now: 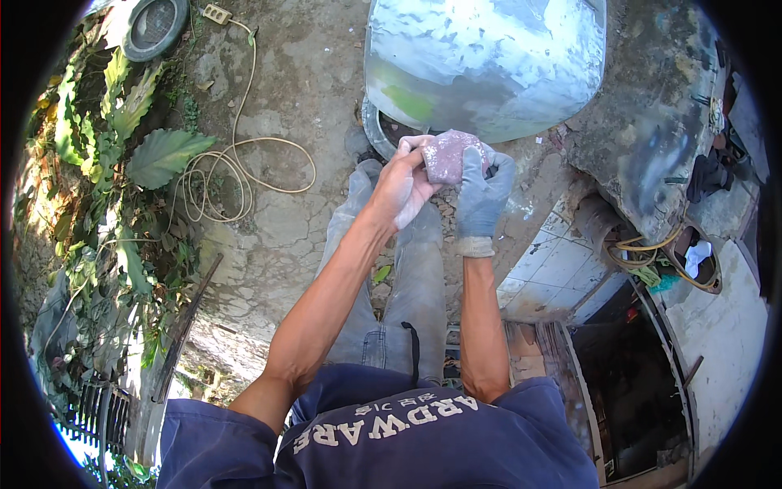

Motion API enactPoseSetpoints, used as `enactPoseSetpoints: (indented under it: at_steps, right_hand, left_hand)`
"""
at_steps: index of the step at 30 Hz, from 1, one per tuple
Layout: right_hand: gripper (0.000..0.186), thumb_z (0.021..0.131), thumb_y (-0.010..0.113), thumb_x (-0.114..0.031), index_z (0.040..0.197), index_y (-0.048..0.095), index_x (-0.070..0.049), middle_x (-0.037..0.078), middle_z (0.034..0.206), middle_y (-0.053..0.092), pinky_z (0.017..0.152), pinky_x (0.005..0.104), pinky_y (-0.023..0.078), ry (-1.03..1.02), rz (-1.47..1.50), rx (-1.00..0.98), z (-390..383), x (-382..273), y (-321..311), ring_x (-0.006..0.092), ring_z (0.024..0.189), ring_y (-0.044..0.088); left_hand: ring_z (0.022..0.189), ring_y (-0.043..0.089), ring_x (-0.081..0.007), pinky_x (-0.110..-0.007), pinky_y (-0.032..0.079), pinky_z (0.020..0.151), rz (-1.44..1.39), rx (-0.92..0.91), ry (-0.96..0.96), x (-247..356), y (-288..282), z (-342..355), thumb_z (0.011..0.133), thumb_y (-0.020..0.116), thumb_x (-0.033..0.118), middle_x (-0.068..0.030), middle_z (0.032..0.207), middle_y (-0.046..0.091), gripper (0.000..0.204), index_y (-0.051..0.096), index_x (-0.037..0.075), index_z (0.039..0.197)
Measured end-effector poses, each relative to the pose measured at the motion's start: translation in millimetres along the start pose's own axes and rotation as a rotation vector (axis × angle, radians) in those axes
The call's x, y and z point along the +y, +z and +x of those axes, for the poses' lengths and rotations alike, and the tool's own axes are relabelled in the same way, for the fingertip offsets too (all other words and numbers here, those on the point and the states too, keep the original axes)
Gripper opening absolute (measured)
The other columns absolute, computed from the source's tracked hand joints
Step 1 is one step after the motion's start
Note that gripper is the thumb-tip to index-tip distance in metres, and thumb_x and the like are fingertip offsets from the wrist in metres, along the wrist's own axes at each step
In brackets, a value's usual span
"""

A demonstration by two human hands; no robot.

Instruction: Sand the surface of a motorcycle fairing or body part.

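A folded piece of reddish sandpaper (447,156), dusted with white powder, is between my two hands. My bare left hand (410,181), its palm whitened with dust, grips the sheet's left side. On my right hand (482,194) is a grey work glove with a pale cuff; its fingers hold the right side. Just beyond my hands stands a large curved panel (497,57), patchy with white, grey and pale green. A grey curved rim (373,130) shows under its near left edge.
A beige extension cord (243,175) lies coiled at left, ending in a socket block (217,14). Beside that is a round black-rimmed object (155,28). Leafy plants (134,155) line the left. Right are a concrete slab (643,138), white tiles (542,265) and a coiled yellowish hose (700,281).
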State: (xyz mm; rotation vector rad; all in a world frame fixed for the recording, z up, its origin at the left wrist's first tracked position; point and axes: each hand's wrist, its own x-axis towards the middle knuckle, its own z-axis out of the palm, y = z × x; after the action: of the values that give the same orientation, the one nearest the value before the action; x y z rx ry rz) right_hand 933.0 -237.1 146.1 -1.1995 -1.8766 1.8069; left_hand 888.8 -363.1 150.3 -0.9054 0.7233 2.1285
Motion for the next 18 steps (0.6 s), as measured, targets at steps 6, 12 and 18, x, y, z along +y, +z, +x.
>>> enactPoseSetpoints:
  at_steps: [6, 12, 18]
  right_hand:
    - [0.020, 0.105, 0.077, -0.012, 0.109, 0.059, -0.005, 0.005, 0.111, 0.071, 0.079, 0.0266, 0.055, 0.155, -0.220, -0.277, 11, -13, -16, 0.0080, 0.092, 0.062]
    - [0.020, 0.105, 0.073, -0.006, 0.118, 0.059, -0.002, 0.007, 0.116, 0.068, 0.080, 0.0279, 0.059, -0.011, -0.038, -0.233, 11, -26, 0, 0.0109, 0.096, 0.066]
    - [0.017, 0.108, 0.069, -0.013, 0.118, 0.058, -0.005, 0.006, 0.115, 0.066, 0.082, 0.0322, 0.061, 0.301, 0.346, -0.087, 3, -29, 3, 0.0142, 0.099, 0.067]
  left_hand:
    - [0.128, 0.069, -0.0287, -0.048, 0.060, 0.110, 0.078, 0.007, -0.145, 24, -10, 0, 0.117, 0.052, 0.036, -0.0193, 0.141, 0.065, 0.043, 0.060, -0.001, 0.136]
    - [0.102, 0.074, -0.0150, -0.035, 0.066, 0.091, 0.480, 0.071, 0.081, 24, 8, 4, 0.105, 0.078, 0.026, -0.0101, 0.117, 0.075, 0.037, 0.071, -0.002, 0.127]
    - [0.099, 0.074, -0.0130, -0.031, 0.063, 0.083, 0.429, 0.130, 0.250, 15, 17, 0, 0.100, 0.084, 0.022, -0.0119, 0.117, 0.078, 0.041, 0.073, -0.003, 0.130]
